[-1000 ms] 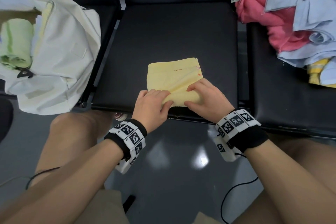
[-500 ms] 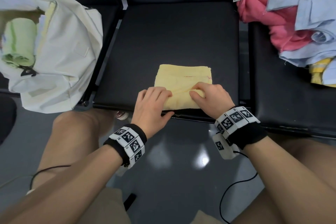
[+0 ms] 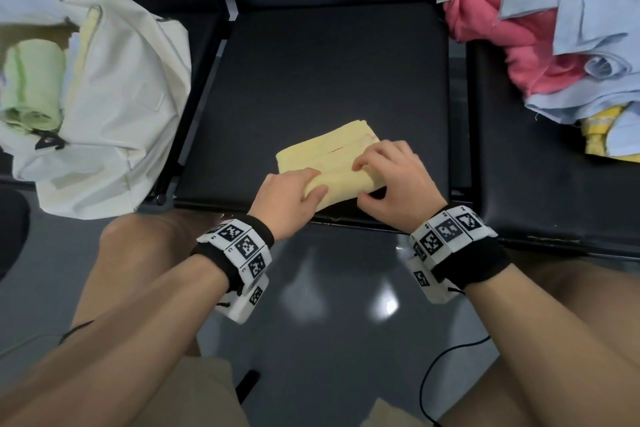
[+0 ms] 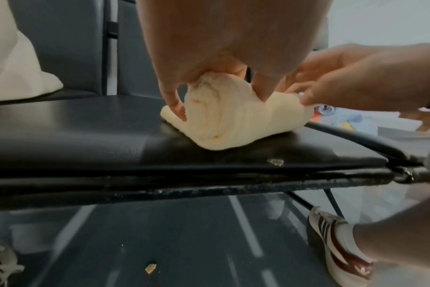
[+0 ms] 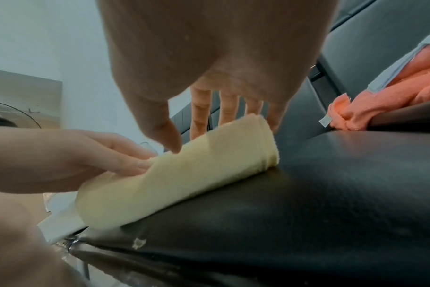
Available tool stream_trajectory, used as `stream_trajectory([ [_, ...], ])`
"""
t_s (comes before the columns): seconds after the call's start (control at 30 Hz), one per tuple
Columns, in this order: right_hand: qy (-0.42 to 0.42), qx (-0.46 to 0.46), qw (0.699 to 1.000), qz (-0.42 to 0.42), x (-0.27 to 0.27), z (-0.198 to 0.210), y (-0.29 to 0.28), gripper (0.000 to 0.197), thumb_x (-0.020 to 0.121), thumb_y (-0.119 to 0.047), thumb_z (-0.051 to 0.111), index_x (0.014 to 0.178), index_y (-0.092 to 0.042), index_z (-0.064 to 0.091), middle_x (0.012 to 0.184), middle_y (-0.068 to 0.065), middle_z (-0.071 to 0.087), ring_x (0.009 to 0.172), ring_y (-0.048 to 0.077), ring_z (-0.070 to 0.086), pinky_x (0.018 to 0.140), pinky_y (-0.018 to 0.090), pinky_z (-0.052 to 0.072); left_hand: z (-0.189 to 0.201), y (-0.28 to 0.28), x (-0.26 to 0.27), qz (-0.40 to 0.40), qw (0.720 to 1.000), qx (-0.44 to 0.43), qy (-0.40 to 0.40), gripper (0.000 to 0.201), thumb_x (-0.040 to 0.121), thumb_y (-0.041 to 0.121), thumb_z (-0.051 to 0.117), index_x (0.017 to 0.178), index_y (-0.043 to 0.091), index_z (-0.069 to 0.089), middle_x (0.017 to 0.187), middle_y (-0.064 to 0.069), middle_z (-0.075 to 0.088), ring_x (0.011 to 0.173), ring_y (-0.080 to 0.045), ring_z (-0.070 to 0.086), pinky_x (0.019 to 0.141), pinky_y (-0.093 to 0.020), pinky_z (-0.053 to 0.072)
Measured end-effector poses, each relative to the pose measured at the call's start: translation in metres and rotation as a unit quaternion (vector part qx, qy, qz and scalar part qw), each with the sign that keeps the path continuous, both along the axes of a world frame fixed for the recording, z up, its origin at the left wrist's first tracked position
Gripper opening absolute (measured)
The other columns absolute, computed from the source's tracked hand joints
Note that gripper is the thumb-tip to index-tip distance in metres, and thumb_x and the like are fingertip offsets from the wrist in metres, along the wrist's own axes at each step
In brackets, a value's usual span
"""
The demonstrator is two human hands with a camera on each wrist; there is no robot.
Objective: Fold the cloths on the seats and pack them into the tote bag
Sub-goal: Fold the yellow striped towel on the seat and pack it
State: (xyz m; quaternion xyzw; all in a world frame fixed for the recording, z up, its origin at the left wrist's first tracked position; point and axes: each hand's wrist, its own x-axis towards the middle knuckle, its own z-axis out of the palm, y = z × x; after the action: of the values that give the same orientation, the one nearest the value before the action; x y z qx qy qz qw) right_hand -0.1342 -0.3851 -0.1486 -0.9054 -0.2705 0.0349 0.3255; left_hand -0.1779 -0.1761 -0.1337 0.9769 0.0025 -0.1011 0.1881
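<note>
head view looking down, wrist views close, all sharing yellow cloth (image 3: 322,156)

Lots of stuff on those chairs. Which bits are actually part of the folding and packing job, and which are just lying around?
Part of the job:
- yellow cloth, half rolled, gripped by left hand and right hand
- white tote bag, green cloth already inside
- pile of pink and blue cloths, unfolded

Just lying about:
- black cable on the floor
- shoe

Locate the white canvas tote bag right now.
Head view, far left: the white canvas tote bag slumps on the left black seat, a rolled green cloth inside.
</note>
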Motion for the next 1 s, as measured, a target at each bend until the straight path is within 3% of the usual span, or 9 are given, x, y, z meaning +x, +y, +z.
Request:
stream_trajectory([
  [0.17,-0.005,-0.030,1.000,-0.002,0.002,-0.006,0.000,0.036,0.074,-0.013,0.069,0.109,-0.023,0.063,0.112,-0.006,0.057,0.108,0.023,0.045,0.087,0.047,0.046,0.002,-0.001,0.000,0.014,1.000,-0.013,0.015,0.042,0.098,0.044,0.054,0.133,0.021,0.056,0.119,-0.006,0.068,0.108,-0.031,0.060,0.098,-0.040,0.045],
  [0.27,-0.001,-0.025,1.000,-0.011,0.004,-0.008,0.001,0.031,0.078,-0.015,0.066,0.107,-0.023,0.065,0.108,-0.005,0.059,0.103,0.023,0.046,0.087,0.048,0.046,0.001,-0.002,-0.005,0.004,0.998,-0.030,-0.053,0.035,0.092,0.039,0.063,0.121,0.021,0.056,0.117,0.002,0.064,0.103,-0.025,0.060,0.094,-0.041,0.044],
  [0.4,0.016,-0.030,0.999,-0.022,0.005,-0.007,0.003,0.030,0.081,-0.021,0.062,0.110,-0.024,0.066,0.105,-0.004,0.060,0.098,0.021,0.045,0.086,0.045,0.045,-0.002,-0.004,-0.014,-0.043,0.981,0.039,-0.185,0.032,0.080,0.031,0.073,0.106,0.017,0.061,0.111,0.001,0.055,0.102,-0.021,0.051,0.090,-0.036,0.037],
  [0.47,0.031,-0.040,0.998,-0.024,0.005,-0.006,0.004,0.031,0.083,-0.025,0.059,0.114,-0.024,0.066,0.106,-0.003,0.060,0.098,0.022,0.046,0.088,0.044,0.043,-0.004,-0.004,-0.016,-0.054,0.974,0.054,-0.214,0.034,0.076,0.031,0.075,0.104,0.017,0.063,0.109,0.000,0.055,0.103,-0.020,0.049,0.090,-0.036,0.036],
  [0.67,0.093,-0.073,0.993,-0.016,0.007,0.004,0.005,0.034,0.093,-0.030,0.051,0.125,-0.024,0.062,0.107,0.003,0.060,0.108,0.023,0.051,0.098,0.044,0.039,-0.009,-0.002,-0.015,-0.076,0.977,0.077,-0.183,0.051,0.067,0.024,0.082,0.113,0.017,0.062,0.115,-0.001,0.058,0.109,-0.024,0.054,0.097,-0.038,0.037],
  [0.77,0.111,-0.069,0.991,-0.029,0.006,0.005,0.007,0.035,0.092,-0.034,0.050,0.122,-0.024,0.065,0.106,0.002,0.060,0.104,0.022,0.053,0.095,0.041,0.042,-0.012,-0.004,-0.011,-0.079,0.980,0.088,-0.162,0.049,0.069,0.024,0.081,0.113,0.018,0.062,0.113,0.000,0.061,0.108,-0.025,0.057,0.098,-0.039,0.036],
  [0.87,0.058,-0.040,0.997,-0.041,0.001,0.002,0.006,0.044,0.081,-0.045,0.047,0.112,-0.023,0.070,0.103,-0.002,0.055,0.099,0.020,0.050,0.088,0.041,0.044,-0.015,-0.007,-0.008,-0.069,0.981,0.082,-0.159,0.043,0.072,0.025,0.078,0.111,0.017,0.063,0.111,0.002,0.062,0.107,-0.024,0.057,0.099,-0.039,0.034],
  [1.0,-0.002,-0.021,0.999,-0.044,0.001,0.001,0.003,0.037,0.075,-0.044,0.052,0.102,-0.021,0.061,0.103,-0.007,0.054,0.095,0.018,0.047,0.081,0.036,0.038,-0.012,-0.006,-0.006,-0.057,0.987,0.073,-0.129,0.041,0.077,0.031,0.072,0.116,0.019,0.063,0.113,0.005,0.063,0.110,-0.020,0.055,0.102,-0.038,0.029],
])
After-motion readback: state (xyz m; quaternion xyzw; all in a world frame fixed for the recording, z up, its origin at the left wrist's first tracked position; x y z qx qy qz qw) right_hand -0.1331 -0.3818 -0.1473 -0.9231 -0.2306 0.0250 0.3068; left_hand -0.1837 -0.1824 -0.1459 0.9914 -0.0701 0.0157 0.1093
